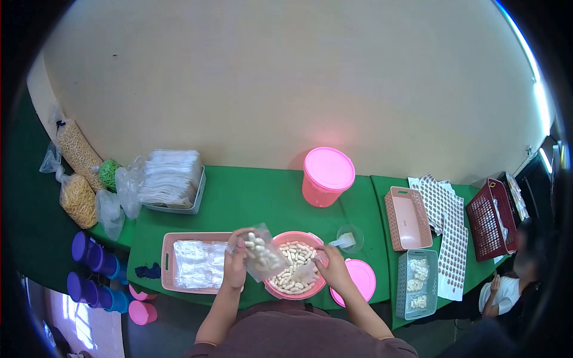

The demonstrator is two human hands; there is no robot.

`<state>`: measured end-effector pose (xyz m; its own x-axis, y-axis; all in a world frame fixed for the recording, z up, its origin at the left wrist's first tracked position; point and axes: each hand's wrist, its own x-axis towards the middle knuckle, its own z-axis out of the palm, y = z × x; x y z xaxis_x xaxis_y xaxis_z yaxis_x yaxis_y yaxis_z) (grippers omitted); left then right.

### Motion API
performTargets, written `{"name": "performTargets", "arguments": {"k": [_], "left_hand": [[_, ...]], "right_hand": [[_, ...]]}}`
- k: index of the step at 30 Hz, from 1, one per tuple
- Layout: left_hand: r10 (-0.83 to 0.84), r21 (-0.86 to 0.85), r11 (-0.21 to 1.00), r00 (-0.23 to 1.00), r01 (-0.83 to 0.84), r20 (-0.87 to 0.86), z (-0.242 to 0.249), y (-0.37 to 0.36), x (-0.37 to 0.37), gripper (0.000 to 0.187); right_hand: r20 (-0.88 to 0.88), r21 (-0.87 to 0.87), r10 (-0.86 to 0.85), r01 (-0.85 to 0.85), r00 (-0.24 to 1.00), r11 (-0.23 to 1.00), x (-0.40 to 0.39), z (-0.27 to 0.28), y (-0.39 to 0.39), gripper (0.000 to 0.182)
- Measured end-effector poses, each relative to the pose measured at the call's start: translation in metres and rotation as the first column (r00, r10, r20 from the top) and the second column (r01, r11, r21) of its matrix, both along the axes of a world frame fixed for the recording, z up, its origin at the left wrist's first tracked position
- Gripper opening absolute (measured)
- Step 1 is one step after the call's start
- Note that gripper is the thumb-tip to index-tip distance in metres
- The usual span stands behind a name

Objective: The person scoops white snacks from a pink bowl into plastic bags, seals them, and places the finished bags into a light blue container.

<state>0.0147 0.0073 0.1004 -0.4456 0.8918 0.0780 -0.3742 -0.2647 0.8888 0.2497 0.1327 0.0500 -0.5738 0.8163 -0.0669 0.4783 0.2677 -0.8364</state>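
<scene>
My left hand (236, 262) is closed on a clear plastic bag (262, 253) with several white oval pieces inside, tilted over the left rim of a round pink tub. White oval pieces (292, 283) fill much of that pink tub (277, 237). At the tub's right side my right hand (332, 266) has its fingers closed round a small translucent scoop (305, 274), which rests among the pieces. To the left, a pink basket (169, 262) holds flat clear bags (200, 262), partly behind my left hand. A round pink lid (361, 281) lies right of the tub.
Behind stands a lidded pink bucket (327, 173); a clear dish (351, 238) is nearer. Stacked white bags (170, 179) and filled bags (77, 197) are at left. Baskets (408, 218), (418, 283) printed sheets (453, 250) and a seated person (504, 292) are at right.
</scene>
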Motion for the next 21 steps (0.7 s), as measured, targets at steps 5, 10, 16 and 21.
{"name": "performTargets", "arguments": {"k": [5, 10, 16, 21], "left_hand": [[-0.177, -0.075, 0.984, 0.928, 0.162, -0.329, -0.001, 0.004, 0.018, 0.052], [-0.328, -0.01, 0.937, 0.867, 0.35, -0.376, -0.006, 0.009, 0.051, 0.062], [-0.181, -0.155, 0.978, 0.933, 0.138, -0.311, -0.017, 0.006, 0.042, 0.02], [-0.141, -0.151, 0.984, 0.936, 0.097, -0.322, -0.014, 0.008, 0.057, 0.019]], "right_hand": [[-0.378, 0.354, 0.068, 0.076, 0.923, 0.932, -0.019, 0.061, -0.019, 0.027], [-0.45, 0.058, 0.095, -0.077, 0.888, 0.995, -0.021, 0.065, -0.037, 0.012], [-0.427, 0.161, 0.14, -0.077, 0.893, 0.984, -0.008, 0.061, -0.039, 0.014], [-0.525, 0.097, 0.063, -0.013, 0.849, 0.995, -0.01, 0.061, -0.044, 0.014]]}}
